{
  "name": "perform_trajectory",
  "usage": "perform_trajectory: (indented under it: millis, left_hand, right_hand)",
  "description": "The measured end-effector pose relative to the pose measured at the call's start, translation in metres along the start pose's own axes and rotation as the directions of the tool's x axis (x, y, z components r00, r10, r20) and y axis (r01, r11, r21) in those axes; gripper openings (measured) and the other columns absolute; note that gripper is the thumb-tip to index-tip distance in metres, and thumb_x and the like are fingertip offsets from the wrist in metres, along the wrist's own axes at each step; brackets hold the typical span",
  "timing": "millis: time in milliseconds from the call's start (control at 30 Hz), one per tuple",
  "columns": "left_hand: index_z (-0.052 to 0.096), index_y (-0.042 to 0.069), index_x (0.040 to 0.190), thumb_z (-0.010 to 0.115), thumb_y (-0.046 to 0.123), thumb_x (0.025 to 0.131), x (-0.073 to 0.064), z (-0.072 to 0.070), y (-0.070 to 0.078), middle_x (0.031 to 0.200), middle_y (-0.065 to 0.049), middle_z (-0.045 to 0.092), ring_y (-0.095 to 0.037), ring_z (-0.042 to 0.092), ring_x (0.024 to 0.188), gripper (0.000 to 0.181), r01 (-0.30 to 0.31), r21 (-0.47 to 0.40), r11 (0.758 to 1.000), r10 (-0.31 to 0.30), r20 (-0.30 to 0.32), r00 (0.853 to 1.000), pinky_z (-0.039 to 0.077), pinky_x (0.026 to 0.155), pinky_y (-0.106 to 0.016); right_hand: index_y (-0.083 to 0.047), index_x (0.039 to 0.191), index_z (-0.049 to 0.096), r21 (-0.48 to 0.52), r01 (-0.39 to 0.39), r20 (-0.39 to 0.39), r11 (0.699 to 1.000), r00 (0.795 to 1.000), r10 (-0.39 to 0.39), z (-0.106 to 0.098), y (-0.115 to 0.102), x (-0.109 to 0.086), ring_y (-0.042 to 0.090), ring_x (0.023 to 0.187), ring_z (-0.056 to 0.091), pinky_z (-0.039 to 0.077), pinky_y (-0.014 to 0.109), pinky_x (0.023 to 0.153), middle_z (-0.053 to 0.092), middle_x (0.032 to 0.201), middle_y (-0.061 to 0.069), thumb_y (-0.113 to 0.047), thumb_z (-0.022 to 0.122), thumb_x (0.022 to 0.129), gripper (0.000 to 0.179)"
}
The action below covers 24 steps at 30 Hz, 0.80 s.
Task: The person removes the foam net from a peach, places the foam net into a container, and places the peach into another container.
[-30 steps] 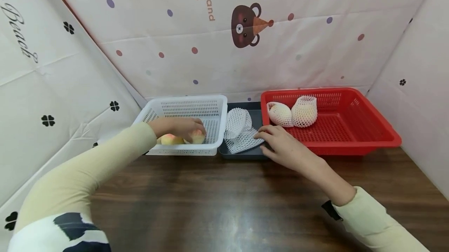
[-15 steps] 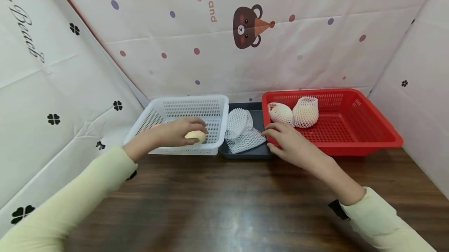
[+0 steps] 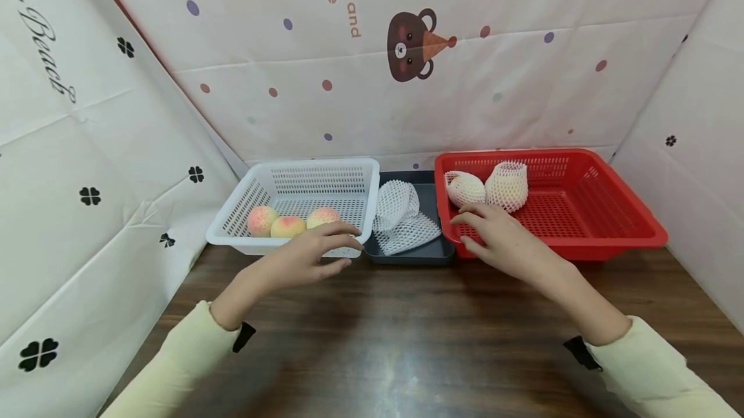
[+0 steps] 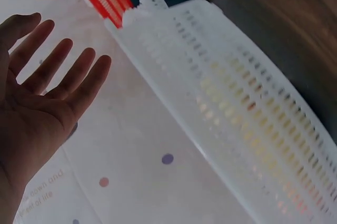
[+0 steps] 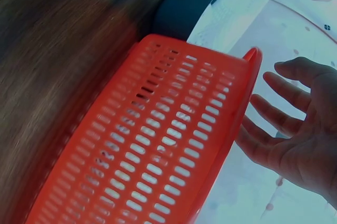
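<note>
Nothing is in my left hand (image 3: 299, 258), which hovers in front of the white basket (image 3: 316, 177), overlapping its front right corner in the head view. Its fingers are spread and relaxed in the left wrist view. Three yellow-pink peaches (image 3: 287, 227) lie inside that basket. White foam net sleeves (image 3: 401, 224) lie in the dark grey tray (image 3: 427, 195) in the middle. Loosely bent and holding nothing, my right hand (image 3: 504, 242) is over the front left rim of the red basket (image 3: 636, 234). Two net-wrapped fruits (image 3: 506, 187) sit in the red basket's left part.
The baskets and tray stand side by side on a dark wooden table (image 3: 372, 327). A white printed cloth (image 3: 290, 108) rises close behind them, with more cloth (image 3: 104, 224) along the left and right sides.
My left hand has come off a peach and out of the white basket, toward me and slightly right; the peaches stay there. My right hand has shifted a little right, from the tray's edge.
</note>
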State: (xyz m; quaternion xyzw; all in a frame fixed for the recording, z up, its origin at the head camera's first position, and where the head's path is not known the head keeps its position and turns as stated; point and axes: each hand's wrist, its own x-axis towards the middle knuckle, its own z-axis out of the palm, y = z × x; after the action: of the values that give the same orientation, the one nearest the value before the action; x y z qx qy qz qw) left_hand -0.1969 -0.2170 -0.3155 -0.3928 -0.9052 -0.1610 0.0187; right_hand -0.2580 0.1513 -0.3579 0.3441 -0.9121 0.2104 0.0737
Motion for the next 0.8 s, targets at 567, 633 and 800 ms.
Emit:
perform_trajectory:
  millis: [567, 633, 800]
  left_hand:
    - [0.065, 0.015, 0.131, 0.064, 0.024, 0.102, 0.034, 0.045, 0.018, 0.14, -0.002, 0.058, -0.014, 0.053, 0.129, 0.031, 0.071, -0.205, 0.976, -0.068, 0.019, 0.997, 0.046, 0.11, -0.036]
    - [0.065, 0.016, 0.131, 0.064, 0.024, 0.101, 0.04, 0.05, 0.018, 0.139, -0.001, 0.059, -0.013, 0.053, 0.129, 0.03, 0.067, -0.229, 0.971, -0.067, 0.006, 0.998, 0.047, 0.109, -0.035]
    - [0.066, 0.018, 0.127, 0.065, 0.021, 0.101, 0.057, 0.063, 0.017, 0.134, 0.004, 0.062, -0.009, 0.056, 0.125, 0.027, 0.083, -0.329, 0.941, -0.105, -0.05, 0.993, 0.052, 0.103, -0.034]
  right_hand:
    - [-0.008, 0.126, 0.069, -0.057, -0.042, 0.028, 0.997, 0.999, 0.044, -0.015, 0.015, 0.003, 0.038, 0.114, 0.059, 0.058, 0.056, 0.087, 0.063, 0.126, 0.018, -0.016, 0.086, 0.079, 0.051]
    - [-0.007, 0.126, 0.069, -0.069, -0.055, 0.038, 0.996, 0.998, 0.057, -0.018, 0.016, 0.004, 0.039, 0.115, 0.059, 0.058, 0.057, 0.088, 0.062, 0.127, 0.019, -0.016, 0.084, 0.081, 0.049]
    - [-0.005, 0.128, 0.067, -0.096, -0.071, 0.058, 0.993, 0.995, 0.077, -0.024, 0.021, 0.008, 0.042, 0.117, 0.057, 0.055, 0.059, 0.091, 0.06, 0.129, 0.022, -0.015, 0.081, 0.085, 0.046]
